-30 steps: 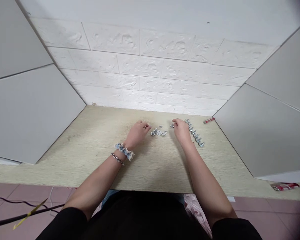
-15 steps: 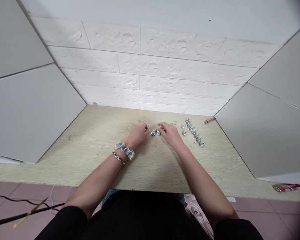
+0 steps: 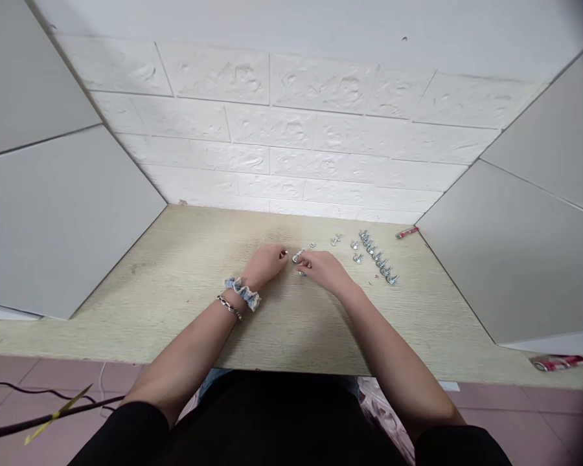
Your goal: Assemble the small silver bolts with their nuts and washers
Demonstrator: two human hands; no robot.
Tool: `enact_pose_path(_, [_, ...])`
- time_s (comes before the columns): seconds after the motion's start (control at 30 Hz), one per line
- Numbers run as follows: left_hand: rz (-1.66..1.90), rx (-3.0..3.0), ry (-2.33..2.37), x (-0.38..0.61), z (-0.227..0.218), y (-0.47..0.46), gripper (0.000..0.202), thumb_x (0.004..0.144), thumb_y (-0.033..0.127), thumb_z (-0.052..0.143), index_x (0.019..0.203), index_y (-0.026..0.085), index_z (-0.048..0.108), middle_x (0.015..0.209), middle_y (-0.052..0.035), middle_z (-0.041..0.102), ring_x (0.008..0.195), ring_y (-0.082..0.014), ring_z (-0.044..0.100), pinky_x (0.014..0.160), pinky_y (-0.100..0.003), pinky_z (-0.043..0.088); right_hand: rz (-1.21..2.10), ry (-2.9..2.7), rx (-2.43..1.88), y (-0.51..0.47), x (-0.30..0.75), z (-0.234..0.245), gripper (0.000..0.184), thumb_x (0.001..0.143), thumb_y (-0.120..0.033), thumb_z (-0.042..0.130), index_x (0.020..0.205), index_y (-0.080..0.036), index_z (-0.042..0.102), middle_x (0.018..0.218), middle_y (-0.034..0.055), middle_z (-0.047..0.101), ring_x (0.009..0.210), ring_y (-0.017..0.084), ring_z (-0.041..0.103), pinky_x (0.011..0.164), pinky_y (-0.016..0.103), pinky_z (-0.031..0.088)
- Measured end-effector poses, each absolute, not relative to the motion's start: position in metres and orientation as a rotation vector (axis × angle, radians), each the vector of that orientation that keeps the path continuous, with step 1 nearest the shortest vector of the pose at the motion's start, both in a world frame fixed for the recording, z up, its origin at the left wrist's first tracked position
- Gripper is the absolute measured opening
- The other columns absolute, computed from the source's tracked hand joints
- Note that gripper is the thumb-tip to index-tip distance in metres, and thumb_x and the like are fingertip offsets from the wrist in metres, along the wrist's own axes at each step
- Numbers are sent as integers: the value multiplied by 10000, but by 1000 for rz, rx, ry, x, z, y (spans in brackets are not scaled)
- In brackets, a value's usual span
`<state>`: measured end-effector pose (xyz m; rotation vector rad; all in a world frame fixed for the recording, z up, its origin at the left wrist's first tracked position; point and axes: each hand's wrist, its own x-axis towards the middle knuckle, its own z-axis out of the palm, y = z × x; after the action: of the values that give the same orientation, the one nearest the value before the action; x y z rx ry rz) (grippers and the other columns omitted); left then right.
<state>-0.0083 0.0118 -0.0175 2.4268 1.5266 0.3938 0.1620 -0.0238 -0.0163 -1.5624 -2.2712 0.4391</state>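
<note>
Two hands, yours, meet at the middle of the pale wood-grain table (image 3: 175,285). Left hand (image 3: 266,264): fingers curled in, tiny silver piece (image 3: 284,254) at the fingertips; you cannot tell whether it is gripped. Right hand (image 3: 324,266): fingertips pinched shut on a small silver bolt (image 3: 298,255), just beside the left fingertips. Further right: slanted row of silver bolts (image 3: 376,257), a few loose silver fasteners (image 3: 336,240) near it, small red tube (image 3: 407,232) at the table's far right corner. Left wrist: blue fabric scrunchie (image 3: 243,292), silver chain bracelet (image 3: 228,308).

Two hands (image 3: 267,264) (image 3: 324,269), one scrunchie (image 3: 243,292), one bracelet (image 3: 228,308), bolts (image 3: 379,262) beyond counting.
</note>
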Motion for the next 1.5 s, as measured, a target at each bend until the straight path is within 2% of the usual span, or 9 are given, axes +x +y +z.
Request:
enact_pose_path(0.1, [382,2433,1513,-9,-17,12,226,818,231,419,779,163,631,788,-68,673,672,-161,564,591,-251,350,469,-2257,-1572,-24,161,-16,149,821,-295,584,938,-219,636,844,7,685,775,156,597,654,256,380])
enact_pose_path(0.2, [370,2441,1515,-9,-16,12,239,827,247,417,776,158,633,802,-77,675,682,-169,570,597,-256,360,416,-2231,-1573,-22,159,-16,226,883,-375,490,898,-209,643,844,17,668,785,157,583,662,262,377])
enact_pose_path(0.3, [367,2448,1525,-9,-15,12,257,836,251,408,793,155,641,826,-86,679,709,-178,581,622,-262,383,319,-2208,-1567,-19,158,-19,292,938,-309,377,964,-199,646,926,46,644,880,156,569,738,260,387])
enact_pose_path(0.47, [366,2454,1510,-9,-14,11,244,821,222,410,790,158,643,812,-82,674,733,-180,586,656,-264,405,191,-2264,-1633,-16,159,-28,304,934,-260,380,1121,-197,611,995,82,607,939,179,554,788,273,394])
enact_pose_path(0.67, [395,2441,1501,-7,-14,10,260,843,229,385,758,158,620,809,-84,660,747,-186,579,679,-275,419,175,-2261,-1618,-14,159,-34,211,902,-249,455,1012,-188,625,954,77,612,914,186,553,769,280,394])
enact_pose_path(0.77, [455,2468,1520,-6,-12,7,266,859,198,358,816,145,614,868,-94,648,827,-194,580,751,-288,426,240,-2229,-1602,-12,160,-35,142,883,-206,477,926,-173,608,924,64,621,889,171,552,772,274,392])
enact_pose_path(1.0, [666,2428,1499,-3,-2,-1,331,863,172,375,1126,134,572,1086,-109,615,990,-207,571,879,-309,427,471,-1984,-1491,-13,161,-26,101,847,-179,484,828,-177,583,848,38,640,804,152,568,739,278,411])
enact_pose_path(1.13, [752,2300,1328,-1,0,0,315,855,230,447,1126,146,584,1031,-76,653,903,-184,603,847,-305,453,701,-1575,-1344,-17,157,-20,91,801,-256,538,835,-185,584,780,7,637,728,131,583,694,265,442])
enact_pose_path(1.5, [874,1949,1118,0,2,1,290,821,322,567,1047,156,638,900,-45,702,770,-144,627,717,-251,481,1140,-1070,-1078,-12,150,-19,393,573,-470,722,783,-189,545,656,-14,607,603,110,565,621,262,471])
